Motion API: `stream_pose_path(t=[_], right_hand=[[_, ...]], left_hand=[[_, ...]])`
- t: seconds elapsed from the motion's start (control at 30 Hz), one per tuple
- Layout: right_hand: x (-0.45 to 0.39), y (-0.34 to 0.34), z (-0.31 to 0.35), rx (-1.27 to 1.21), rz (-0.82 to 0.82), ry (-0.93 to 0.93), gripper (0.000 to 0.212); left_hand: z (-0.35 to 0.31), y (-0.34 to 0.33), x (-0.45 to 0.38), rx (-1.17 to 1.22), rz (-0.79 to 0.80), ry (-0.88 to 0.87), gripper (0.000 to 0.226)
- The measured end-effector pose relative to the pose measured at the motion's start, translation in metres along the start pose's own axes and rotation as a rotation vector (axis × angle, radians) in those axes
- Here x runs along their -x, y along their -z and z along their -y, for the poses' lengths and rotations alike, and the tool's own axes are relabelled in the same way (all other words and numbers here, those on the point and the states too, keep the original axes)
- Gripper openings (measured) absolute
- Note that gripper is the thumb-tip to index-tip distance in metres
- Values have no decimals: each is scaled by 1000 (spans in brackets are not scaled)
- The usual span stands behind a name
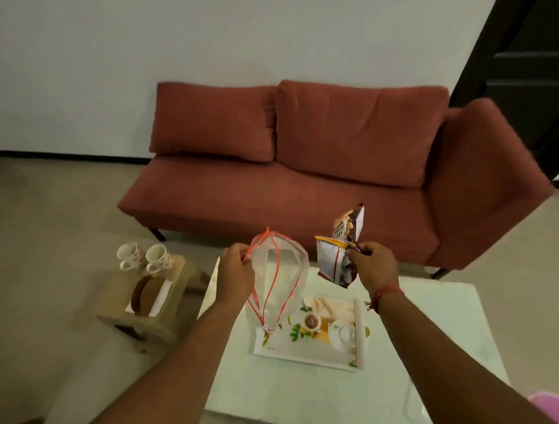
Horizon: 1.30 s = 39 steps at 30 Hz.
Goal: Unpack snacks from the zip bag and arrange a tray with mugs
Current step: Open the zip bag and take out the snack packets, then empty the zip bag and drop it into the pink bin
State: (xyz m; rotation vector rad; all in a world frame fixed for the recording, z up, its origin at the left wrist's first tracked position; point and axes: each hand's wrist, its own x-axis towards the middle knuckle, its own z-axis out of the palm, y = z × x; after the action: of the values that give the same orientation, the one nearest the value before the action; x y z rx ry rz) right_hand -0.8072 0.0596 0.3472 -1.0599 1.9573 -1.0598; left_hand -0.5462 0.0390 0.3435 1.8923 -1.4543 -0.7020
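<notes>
My left hand [236, 275] pinches the red-striped rim of a clear zip bag [277, 281], which hangs open in the air over the tray's left end. My right hand [373, 262] grips snack packets [338, 255] lifted clear of the bag, one pointing up and another hanging down. The white tray [311, 355] with a printed tea picture lies on the pale table [425, 343] below both hands. Two white patterned mugs [145, 256] stand on a low stool [142, 305] to the left.
On the stool, a round brown item [145, 294] lies over white paper. A red sofa [305, 168] stands behind the table. A dark door [530, 78] is at the top right and a pink object [550, 408] at the lower right edge.
</notes>
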Motion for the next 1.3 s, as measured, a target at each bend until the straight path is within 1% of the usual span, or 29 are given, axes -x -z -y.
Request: stream_pose_path(t=[0.17,0.33,0.43,0.6,0.73,0.83,0.87,0.9,0.97,1.1,1.2,1.3], right_hand=[[-1,-39,-101,215,126,-245,17],[-6,-76,-191,341,293,-398,10],[-16,-100,-235,396,369,-443,15],[-35,-127,-276,437,492,-458,17],[-46,-125,-304,443,487,-516,23],[-43,-114,-311,378,397,-581,37],[-40,-110,-307,364,361,-572,39],[-37,-106,-303,357,331,-536,40],[-26,-101,-286,343,290,-400,43],[18,-88,-211,171,180,-14,18],[58,-75,-147,73,183,207,7],[88,-59,-105,130,220,379,12]], left_hand=[[52,-36,23,-43,85,130,13],[94,-74,45,-100,100,191,18],[119,-95,53,-131,104,227,18],[148,-114,60,-149,111,296,18],[152,-120,61,-129,123,326,20],[147,-121,62,-114,126,324,19],[144,-121,63,-111,131,321,20],[139,-120,63,-106,137,318,20],[129,-120,62,-94,134,319,20],[95,-112,58,45,97,382,18],[63,-99,51,210,51,476,19],[32,-80,41,389,18,558,24]])
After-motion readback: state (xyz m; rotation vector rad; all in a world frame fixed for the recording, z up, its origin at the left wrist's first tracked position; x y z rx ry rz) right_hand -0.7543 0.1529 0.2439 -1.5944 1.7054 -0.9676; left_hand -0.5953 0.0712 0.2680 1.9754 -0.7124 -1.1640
